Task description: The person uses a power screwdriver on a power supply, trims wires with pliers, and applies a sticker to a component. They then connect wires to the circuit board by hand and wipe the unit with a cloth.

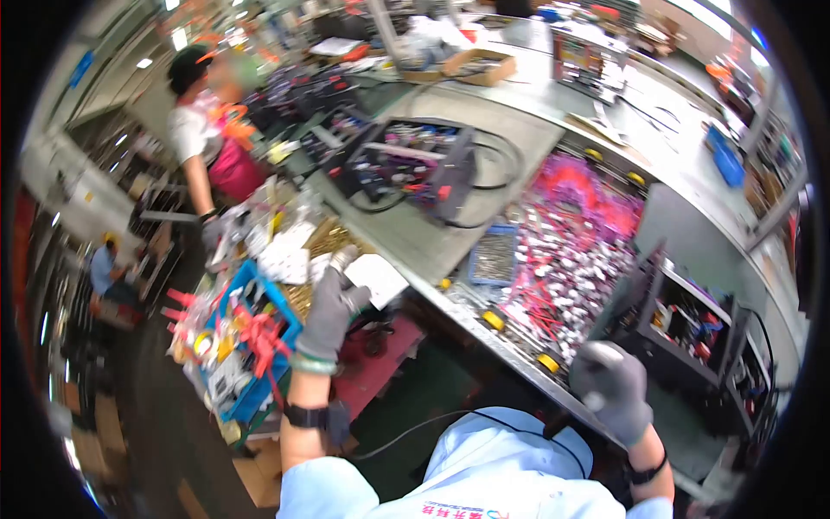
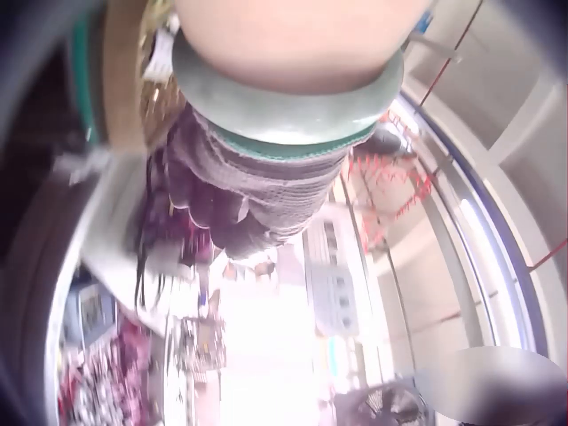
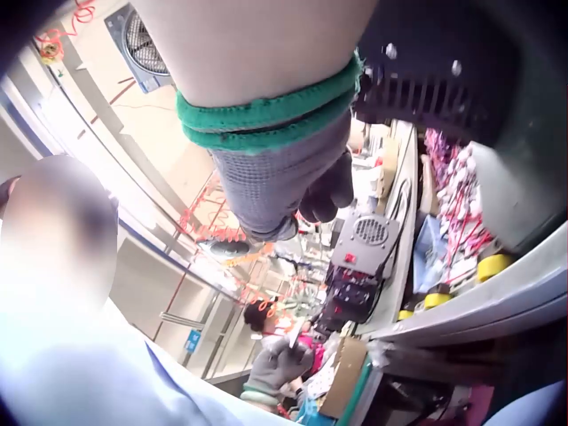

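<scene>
In the head view my left hand (image 1: 327, 311), in a grey knit glove, is raised at the left table corner beside a bin of brass-coloured small parts (image 1: 298, 298). Its fingertips and thumb overlap the edge of a white square sheet (image 1: 379, 280); I cannot tell whether they pinch it. My gloved right hand (image 1: 609, 389) hovers at the front table edge, fingers loosely curled, with nothing seen in it. Nearest to it are a heap of white connectors with red and pink wires (image 1: 571, 268) and an open black machine housing (image 1: 687, 324). The right wrist view shows its bent fingers (image 3: 328, 191) from the side.
A blue crate (image 1: 294, 333) of red and white parts stands at the left. Another black housing (image 1: 411, 164) with a cable sits on the far table. Yellow rollers (image 1: 493, 320) line the table edge near a blue tray of small parts (image 1: 493, 257). Another person (image 1: 194, 130) stands at the far left.
</scene>
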A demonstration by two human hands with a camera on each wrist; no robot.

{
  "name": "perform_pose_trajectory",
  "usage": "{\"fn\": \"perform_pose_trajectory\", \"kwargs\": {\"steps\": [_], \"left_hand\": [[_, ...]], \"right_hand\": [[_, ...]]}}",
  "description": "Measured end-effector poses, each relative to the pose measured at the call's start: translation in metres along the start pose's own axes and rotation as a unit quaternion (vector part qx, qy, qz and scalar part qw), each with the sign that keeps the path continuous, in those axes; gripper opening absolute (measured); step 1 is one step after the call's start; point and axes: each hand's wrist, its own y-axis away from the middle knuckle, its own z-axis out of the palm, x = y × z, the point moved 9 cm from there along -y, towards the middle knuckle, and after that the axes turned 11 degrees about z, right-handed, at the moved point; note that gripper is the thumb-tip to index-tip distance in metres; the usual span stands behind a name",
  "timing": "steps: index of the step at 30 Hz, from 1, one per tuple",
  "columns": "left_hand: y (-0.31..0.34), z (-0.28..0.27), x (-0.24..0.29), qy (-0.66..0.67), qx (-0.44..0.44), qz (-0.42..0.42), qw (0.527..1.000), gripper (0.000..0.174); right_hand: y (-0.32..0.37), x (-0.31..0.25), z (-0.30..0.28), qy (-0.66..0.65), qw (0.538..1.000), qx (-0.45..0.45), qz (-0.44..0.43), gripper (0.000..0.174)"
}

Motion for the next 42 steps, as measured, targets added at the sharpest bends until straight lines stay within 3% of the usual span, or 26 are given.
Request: {"fn": "perform_pose_trajectory", "kwargs": {"steps": [2, 3, 6, 8, 10, 11, 12, 14, 15, 16, 18, 20, 22, 29, 31, 37, 40, 42], "left_hand": [[0.006, 0.087, 0.037, 0.08, -0.069, -0.02, 0.994, 0.075], [0.01, 0.123, 0.054, 0.097, -0.108, -0.006, 0.989, 0.076], [0.019, 0.191, 0.083, 0.175, -0.182, 0.008, 0.967, 0.079], [0.022, 0.223, 0.087, 0.224, -0.208, 0.001, 0.952, 0.079], [0.024, 0.249, 0.078, 0.377, -0.166, -0.075, 0.908, 0.078], [0.031, 0.264, 0.075, 0.481, -0.144, -0.12, 0.856, 0.064], [0.038, 0.275, 0.071, 0.484, -0.155, -0.124, 0.852, 0.064], [0.061, 0.302, 0.064, 0.494, -0.25, -0.169, 0.816, 0.044], [0.062, 0.305, 0.059, 0.386, -0.247, -0.15, 0.876, 0.027], [0.065, 0.313, 0.064, 0.387, -0.252, -0.152, 0.874, 0.027], [0.058, 0.312, 0.079, 0.3, -0.221, -0.082, 0.924, 0.021], [0.057, 0.318, 0.085, 0.305, -0.229, -0.074, 0.922, 0.02], [0.059, 0.323, 0.087, 0.233, -0.271, -0.062, 0.932, 0.021], [0.064, 0.338, 0.098, 0.239, -0.301, -0.049, 0.922, 0.022], [0.063, 0.343, 0.114, 0.231, -0.315, 0.023, 0.92, 0.023], [0.07, 0.352, 0.109, 0.243, -0.29, -0.061, 0.924, 0.023], [0.069, 0.358, 0.117, 0.261, -0.294, -0.046, 0.918, 0.023], [0.07, 0.364, 0.115, 0.254, -0.289, -0.054, 0.921, 0.023]], "right_hand": [[-0.022, -0.003, 0.019, -0.051, 0.998, 0.021, 0.038, 0.057], [-0.034, -0.004, 0.024, -0.134, 0.988, 0.023, 0.068, 0.056], [-0.049, 0.005, 0.035, -0.392, 0.909, -0.004, 0.143, 0.05], [-0.038, 0.017, 0.019, -0.282, 0.942, 0.046, 0.175, 0.046], [-0.026, 0.021, 0.003, -0.293, 0.934, 0.128, 0.159, 0.043], [-0.018, 0.027, -0.004, -0.292, 0.926, 0.157, 0.18, 0.042], [-0.011, 0.033, -0.009, -0.292, 0.917, 0.184, 0.201, 0.04], [-0.004, 0.037, -0.016, -0.277, 0.918, 0.208, 0.195, 0.04], [-0.001, 0.035, -0.021, -0.257, 0.924, 0.224, 0.174, 0.042], [0.002, 0.031, -0.025, -0.237, 0.93, 0.237, 0.152, 0.043], [0.007, 0.027, -0.039, -0.199, 0.931, 0.282, 0.118, 0.039], [0.011, 0.008, -0.047, 0.012, 0.954, 0.298, -0.008, 0.034], [0.017, 0.014, -0.053, -0.015, 0.952, 0.302, 0.041, 0.029], [0.029, 0.016, -0.068, 0.028, 0.953, 0.292, 0.079, 0.025], [0.032, 0.016, -0.075, 0.025, 0.949, 0.301, 0.087, 0.023], [0.045, 0.01, -0.081, 0.09, 0.942, 0.319, 0.057, 0.025], [0.05, 0.013, -0.094, 0.047, 0.928, 0.358, 0.089, 0.025], [0.048, 0.004, -0.095, 0.113, 0.932, 0.339, 0.054, 0.022]]}}
